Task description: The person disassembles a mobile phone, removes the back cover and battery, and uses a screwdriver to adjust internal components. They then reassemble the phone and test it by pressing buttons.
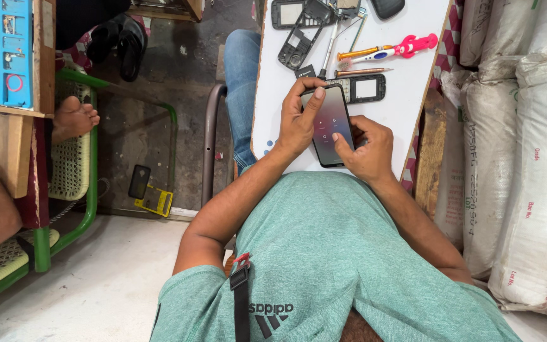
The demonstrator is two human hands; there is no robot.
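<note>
A dark smartphone [330, 126] with a lit screen lies lengthwise over the near edge of a white table [406, 82]. My left hand [295, 123] grips its left side, thumb resting on the upper screen. My right hand [367, 151] holds the lower right side, its thumb tip touching the glass. Just beyond the phone lies a black keypad phone frame [365, 88]. Farther off are a pink-handled tool [406, 45], an orange-handled screwdriver [365, 52] and a copper-coloured pen-like tool [362, 72].
Several black phone shells [299, 28] lie at the table's far end. White sacks [527, 158] are stacked to the right. Another person's bare foot [74, 117] rests on a green chair [71, 190] beside a blue repair mat [1, 50]. A dark phone [138, 182] lies on the floor.
</note>
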